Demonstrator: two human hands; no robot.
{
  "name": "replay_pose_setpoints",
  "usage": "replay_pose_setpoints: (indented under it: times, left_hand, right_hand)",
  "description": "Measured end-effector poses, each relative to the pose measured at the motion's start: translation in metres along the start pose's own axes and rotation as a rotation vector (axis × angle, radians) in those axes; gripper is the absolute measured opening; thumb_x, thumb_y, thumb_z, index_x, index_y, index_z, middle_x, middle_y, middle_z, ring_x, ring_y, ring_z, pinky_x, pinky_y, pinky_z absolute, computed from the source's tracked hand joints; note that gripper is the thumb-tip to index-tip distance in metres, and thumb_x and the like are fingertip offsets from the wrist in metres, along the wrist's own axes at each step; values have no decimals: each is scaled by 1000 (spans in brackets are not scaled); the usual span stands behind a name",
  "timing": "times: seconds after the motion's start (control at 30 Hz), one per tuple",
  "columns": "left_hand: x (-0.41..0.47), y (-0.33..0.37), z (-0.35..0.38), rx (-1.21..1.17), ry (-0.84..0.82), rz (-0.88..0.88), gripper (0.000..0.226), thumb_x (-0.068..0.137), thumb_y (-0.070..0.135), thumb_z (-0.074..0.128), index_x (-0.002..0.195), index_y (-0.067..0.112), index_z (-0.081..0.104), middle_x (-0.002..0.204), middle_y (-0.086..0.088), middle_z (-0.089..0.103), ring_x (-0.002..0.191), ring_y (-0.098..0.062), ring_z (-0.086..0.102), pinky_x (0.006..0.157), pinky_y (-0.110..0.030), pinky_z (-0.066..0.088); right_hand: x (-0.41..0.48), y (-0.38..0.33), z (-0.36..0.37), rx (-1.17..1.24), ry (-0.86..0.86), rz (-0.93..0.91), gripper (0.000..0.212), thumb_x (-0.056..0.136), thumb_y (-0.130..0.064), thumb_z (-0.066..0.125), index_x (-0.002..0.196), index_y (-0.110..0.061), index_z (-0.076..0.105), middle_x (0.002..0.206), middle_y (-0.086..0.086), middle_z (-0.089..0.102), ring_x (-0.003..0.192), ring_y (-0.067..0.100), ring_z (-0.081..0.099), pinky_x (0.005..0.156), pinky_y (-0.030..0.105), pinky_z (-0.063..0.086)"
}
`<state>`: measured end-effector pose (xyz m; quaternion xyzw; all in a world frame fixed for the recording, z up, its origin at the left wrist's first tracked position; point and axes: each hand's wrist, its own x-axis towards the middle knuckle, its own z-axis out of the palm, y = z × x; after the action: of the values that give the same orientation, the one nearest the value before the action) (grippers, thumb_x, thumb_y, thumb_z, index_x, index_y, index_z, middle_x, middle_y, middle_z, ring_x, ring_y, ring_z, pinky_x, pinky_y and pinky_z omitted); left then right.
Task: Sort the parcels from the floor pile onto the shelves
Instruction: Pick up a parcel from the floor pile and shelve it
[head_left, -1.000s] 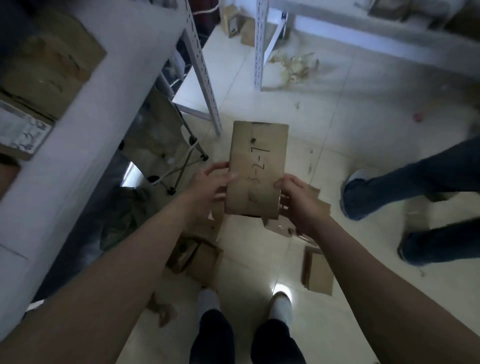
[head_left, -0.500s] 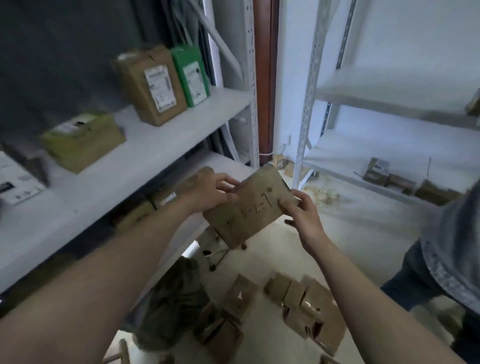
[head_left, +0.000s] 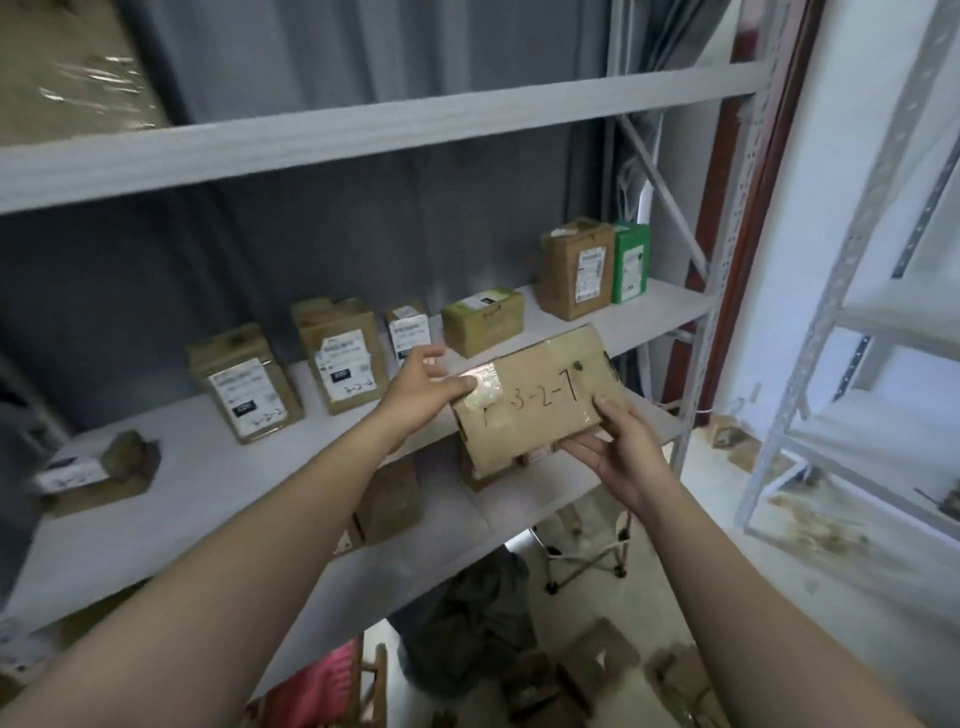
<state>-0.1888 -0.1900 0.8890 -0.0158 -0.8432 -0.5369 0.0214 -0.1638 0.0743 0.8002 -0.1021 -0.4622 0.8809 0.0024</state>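
Note:
I hold a flat brown cardboard parcel (head_left: 540, 400) marked "3-2-7" in front of the grey shelving. My left hand (head_left: 423, 387) grips its taped left end with the thumb on top. My right hand (head_left: 618, 447) supports its lower right corner from beneath. The parcel hangs level with the front edge of the middle shelf (head_left: 208, 457), which carries several labelled brown parcels (head_left: 340, 353) and a green box (head_left: 630, 267). More loose parcels (head_left: 597, 660) lie on the floor at the bottom right.
A lower shelf (head_left: 519, 499) holds a few brown boxes (head_left: 389, 501). The top shelf (head_left: 363, 124) carries a wrapped package (head_left: 67, 78). A second white rack (head_left: 872, 322) stands at the right. A dark bag (head_left: 467, 623) and a folding stool (head_left: 587, 556) sit under the shelves.
My view has swung up from the floor to the shelves. Both hands lifted the parcel and turned it flat, level with the middle shelf.

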Motion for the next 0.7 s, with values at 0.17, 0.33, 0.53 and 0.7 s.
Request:
replay_pose_setpoints:
  times: [0.17, 0.33, 0.53, 0.7]
  left_hand:
    - [-45, -39, -35, -189, -134, -193, 52, 87, 32, 79, 133, 21, 57, 117, 0, 74, 105, -19, 72, 89, -50, 60]
    - [-44, -47, -42, -232, -20, -153, 48, 82, 31, 84, 124, 16, 66, 110, -4, 77, 98, -22, 75, 85, -47, 63]
    - [-1, -31, -48, -180, 266, -73, 64, 72, 33, 90, 124, 12, 60, 107, -4, 73, 93, -20, 74, 79, -44, 64]
    - [53, -2, -49, -127, 533, -14, 53, 75, 29, 90, 115, 17, 59, 96, 4, 70, 86, -8, 68, 73, -25, 57]
  right_hand:
    - [-7, 19, 43, 98, -40, 84, 44, 102, -21, 65, 142, -11, 53, 122, 15, 76, 105, 43, 75, 74, 48, 65]
    - [4, 28, 63, 95, -51, 139, 48, 100, -25, 67, 146, -14, 55, 127, 14, 74, 101, 38, 77, 72, 46, 65]
    - [55, 28, 86, -27, -85, 220, 50, 108, -50, 47, 147, -18, 44, 137, 14, 64, 117, 37, 69, 98, 57, 56]
    - [127, 27, 106, -83, -191, 280, 59, 110, -56, 33, 142, -14, 59, 140, 11, 66, 128, 37, 62, 112, 57, 46]
